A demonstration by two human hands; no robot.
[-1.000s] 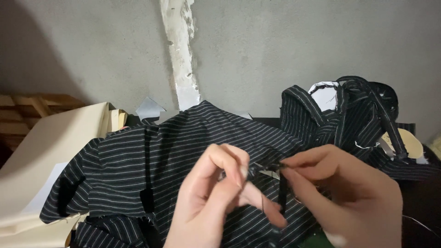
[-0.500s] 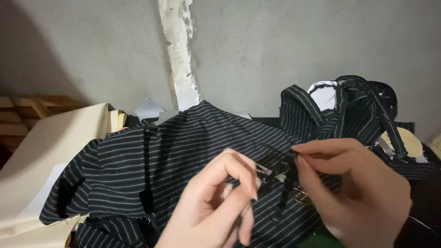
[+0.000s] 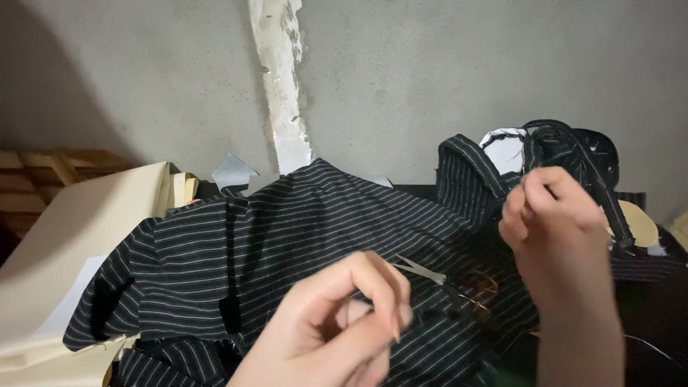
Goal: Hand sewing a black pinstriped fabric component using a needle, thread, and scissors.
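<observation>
Your left hand point(image 3: 337, 322) pinches soft, limp striped cloth point(image 3: 301, 229) mid-frame, while your right hand point(image 3: 555, 222), upper right, has fingertips pressed together, contents unclear.

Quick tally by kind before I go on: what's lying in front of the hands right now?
Black striped garments: 2, a spread one and a bundled one
Small metal snips: 1, lying on the spread garment
Cream paper sheets: 1 stack
Hands: 2, left hand, right hand
Total: 6
</observation>
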